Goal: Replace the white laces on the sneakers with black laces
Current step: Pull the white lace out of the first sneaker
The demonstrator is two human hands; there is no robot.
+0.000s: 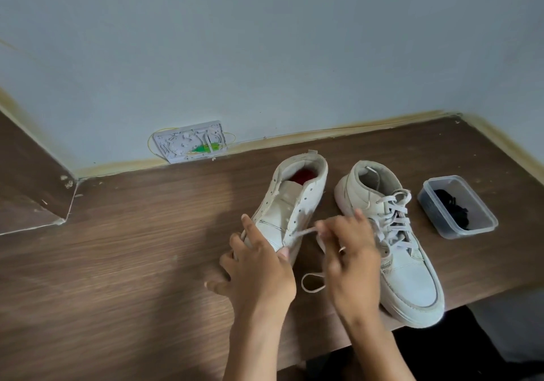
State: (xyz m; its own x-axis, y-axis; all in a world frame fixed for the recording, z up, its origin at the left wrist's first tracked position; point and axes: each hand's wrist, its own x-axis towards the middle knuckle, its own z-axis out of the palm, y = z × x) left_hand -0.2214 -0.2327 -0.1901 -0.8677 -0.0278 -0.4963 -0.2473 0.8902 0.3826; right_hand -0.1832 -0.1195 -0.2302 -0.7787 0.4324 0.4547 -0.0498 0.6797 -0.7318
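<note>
The right hand (pixel 350 251) has its grip pinched on the white lace (pixel 303 231), which runs taut from the fingers to a low eyelet on the left sneaker (pixel 291 204); a slack loop of the same lace lies on the desk (pixel 132 263) between the wrists. The left hand (pixel 259 266) grasps that sneaker's toe, thumb on the upper, pinning it down. Nearly all of its eyelets look empty, so I'd say this is the last stretch of unlacing. To do it well, the pull should run straight out along the eyelet's line while the left hand holds the shoe steady, so the lace tip doesn't snag. Just beside it stands the right sneaker (pixel 394 242), fully laced in white. Further right, the black laces (pixel 453 208) sit in a clear plastic tub (pixel 482 227), untouched.
</note>
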